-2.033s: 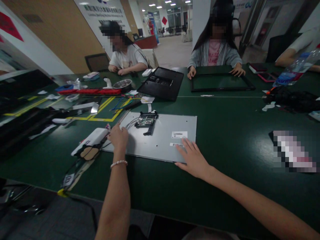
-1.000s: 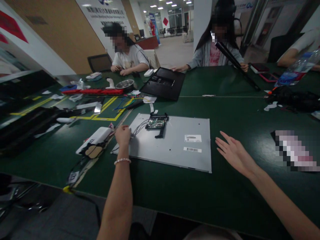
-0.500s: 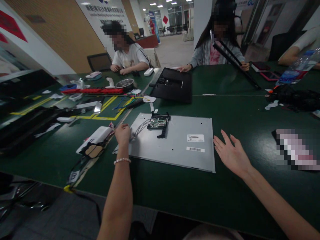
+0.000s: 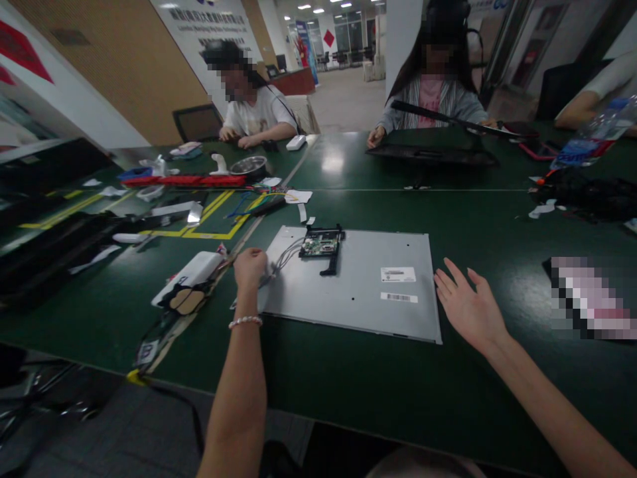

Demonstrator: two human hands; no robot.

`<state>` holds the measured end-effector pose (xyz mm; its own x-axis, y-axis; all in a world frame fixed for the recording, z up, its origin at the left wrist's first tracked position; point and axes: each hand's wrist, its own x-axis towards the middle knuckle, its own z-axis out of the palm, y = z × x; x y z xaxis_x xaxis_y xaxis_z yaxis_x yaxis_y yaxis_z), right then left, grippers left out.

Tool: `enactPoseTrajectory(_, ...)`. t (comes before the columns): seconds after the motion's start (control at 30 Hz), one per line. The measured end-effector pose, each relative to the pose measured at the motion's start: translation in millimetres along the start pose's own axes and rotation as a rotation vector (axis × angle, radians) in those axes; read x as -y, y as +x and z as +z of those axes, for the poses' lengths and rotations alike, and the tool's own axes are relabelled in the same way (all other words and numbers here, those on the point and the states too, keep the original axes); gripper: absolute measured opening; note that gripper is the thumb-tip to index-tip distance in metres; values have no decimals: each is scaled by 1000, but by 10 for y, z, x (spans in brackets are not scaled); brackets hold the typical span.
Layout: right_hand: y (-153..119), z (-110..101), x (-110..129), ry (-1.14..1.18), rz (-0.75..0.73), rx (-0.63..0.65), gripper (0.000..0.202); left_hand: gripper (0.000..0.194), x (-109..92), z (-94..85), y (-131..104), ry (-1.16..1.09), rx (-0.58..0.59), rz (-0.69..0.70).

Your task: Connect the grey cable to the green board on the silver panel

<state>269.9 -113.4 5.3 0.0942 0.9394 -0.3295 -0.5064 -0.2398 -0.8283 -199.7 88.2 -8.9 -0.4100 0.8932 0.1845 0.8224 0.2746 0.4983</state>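
A flat silver display panel (image 4: 368, 309) lies back side up on the table, with two white labels near its right end. A green circuit board in a black bracket (image 4: 321, 245) sits at its far edge. Grey cables (image 4: 287, 255) run from the board toward the panel's left edge. There my left hand (image 4: 250, 269) is closed on the panel's edge, its fingertips mostly hidden. My right hand (image 4: 470, 305) is open, palm turned toward the panel, fingers spread beside its right edge. Whether those fingertips touch the edge I cannot tell.
A white-and-black device (image 4: 192, 282) lies left of my left hand. Farther left are long black housings (image 4: 64, 245) and red strips (image 4: 184, 180). A pixelated phone-like object (image 4: 592, 299) lies at right. Across the table, a co-worker holds a black cover (image 4: 432, 156); a bottle (image 4: 590, 143) stands nearby.
The panel has slid slightly right, and both my hands have moved right with it. Opposite, the co-worker has drawn the black cover back and to the right and tilted it flatter.
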Motion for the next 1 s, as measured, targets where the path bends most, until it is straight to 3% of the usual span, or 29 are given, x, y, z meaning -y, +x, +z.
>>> enactPoseTrajectory(0.23,37,-40,-66,-58,-45,20,81,40,-31,-4,-1,-201,30,-83)
enactPoseTrajectory(0.47,20,-108,-47,84,-6,0,80,45,-117,-64,-14,-502,60,-241)
enactPoseTrajectory(0.63,-34,-169,30,135,5,-34,81,46,-257,-127,-99,-564,100,-326)
enactPoseTrajectory(1.0,-1,-549,188,159,-48,-249,66,43,-590,-172,-377,-558,244,-216)
